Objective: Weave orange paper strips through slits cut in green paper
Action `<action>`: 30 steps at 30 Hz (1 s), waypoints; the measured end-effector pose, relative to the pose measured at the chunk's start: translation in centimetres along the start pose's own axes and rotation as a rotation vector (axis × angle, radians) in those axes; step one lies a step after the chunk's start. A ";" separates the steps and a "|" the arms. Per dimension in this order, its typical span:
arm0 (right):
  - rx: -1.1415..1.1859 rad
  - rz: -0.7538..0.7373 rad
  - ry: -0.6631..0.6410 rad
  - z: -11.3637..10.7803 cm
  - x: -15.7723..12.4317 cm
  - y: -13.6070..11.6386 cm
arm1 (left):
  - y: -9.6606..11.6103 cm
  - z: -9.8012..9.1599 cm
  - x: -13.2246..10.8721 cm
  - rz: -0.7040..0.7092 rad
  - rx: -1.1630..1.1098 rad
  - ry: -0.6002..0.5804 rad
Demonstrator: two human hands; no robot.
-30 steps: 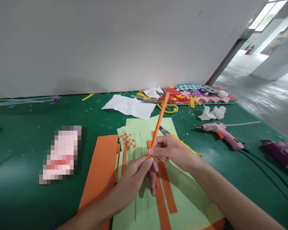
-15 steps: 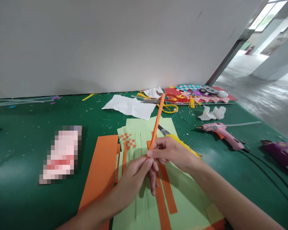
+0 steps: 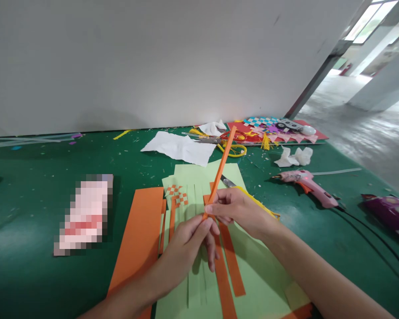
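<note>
A narrow orange paper strip [image 3: 223,161] slants up and away from my fingers, its lower end pinched by both hands. My left hand [image 3: 194,235] closes thumb and forefinger on that end. Just above, my right hand [image 3: 231,206] grips the strip between thumb and fingers. Beneath the hands lie light green paper sheets [image 3: 262,270], with wider orange strips [image 3: 231,261] on top. A small orange-and-green woven paper piece [image 3: 177,191] rests to the left of the hands. Yellow-handled scissors [image 3: 252,199] lie partly hidden behind my right hand.
An orange sheet [image 3: 139,235] lies left of the green paper, beyond it a blurred-out pink object [image 3: 86,212]. At right are a pink glue gun [image 3: 310,184] with a cord and a purple glue gun [image 3: 390,212]. White tissue [image 3: 182,147] and more scissors [image 3: 232,150] sit near the wall.
The upper end of the orange strip has tilted to the right and slightly up. Both hands keep their pinch with hardly any shift.
</note>
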State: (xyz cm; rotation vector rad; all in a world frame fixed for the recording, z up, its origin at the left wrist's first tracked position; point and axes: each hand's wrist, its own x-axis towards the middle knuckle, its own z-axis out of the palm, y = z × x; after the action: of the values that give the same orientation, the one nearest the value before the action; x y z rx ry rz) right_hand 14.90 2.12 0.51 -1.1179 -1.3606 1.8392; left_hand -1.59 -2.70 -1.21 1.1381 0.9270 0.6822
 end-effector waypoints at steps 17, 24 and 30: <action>-0.011 0.014 -0.030 -0.1 0.0 0.0 | -0.1 -0.1 0.0 0.008 -0.023 0.000; 0.031 0.002 -0.001 -0.1 0.1 0.1 | 0.0 0.0 -0.2 -0.002 -0.016 0.018; -0.005 0.025 -0.052 -0.3 0.1 0.1 | 0.2 0.0 -0.2 0.015 -0.009 0.027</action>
State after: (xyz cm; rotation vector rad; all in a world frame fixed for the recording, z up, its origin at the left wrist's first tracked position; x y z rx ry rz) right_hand 15.13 2.32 0.29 -1.1016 -1.3867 1.8956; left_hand -1.65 -2.80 -0.98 1.1310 0.9381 0.7151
